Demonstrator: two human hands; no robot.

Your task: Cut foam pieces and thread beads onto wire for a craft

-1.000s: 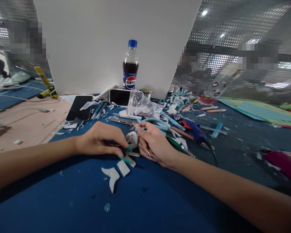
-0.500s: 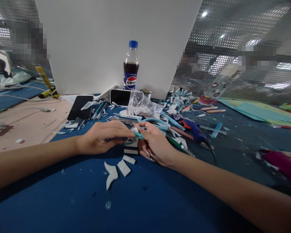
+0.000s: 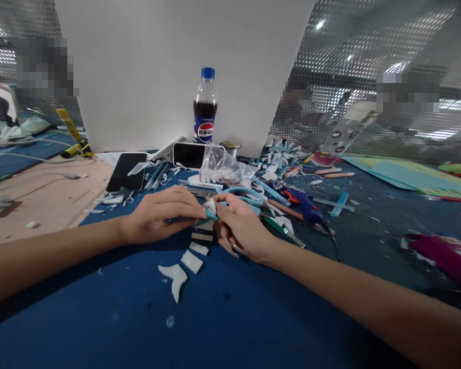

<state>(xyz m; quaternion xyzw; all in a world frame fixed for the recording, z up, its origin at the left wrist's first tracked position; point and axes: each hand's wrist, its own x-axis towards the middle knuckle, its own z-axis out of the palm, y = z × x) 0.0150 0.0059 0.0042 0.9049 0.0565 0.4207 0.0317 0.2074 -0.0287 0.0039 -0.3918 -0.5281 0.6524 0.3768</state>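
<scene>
Head view, your left hand [image 3: 165, 214] pinching teal strip [image 3: 211, 216], right hand [image 3: 244, 225] gripping white piece [image 3: 210, 206], cut-outs [image 3: 192, 262] nearer you than both.

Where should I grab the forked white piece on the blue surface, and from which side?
Probably pinch the forked white piece where its prongs join, from above and near right: it lies flat, looks widest there, and the white rectangle sits close on its far right.
</scene>
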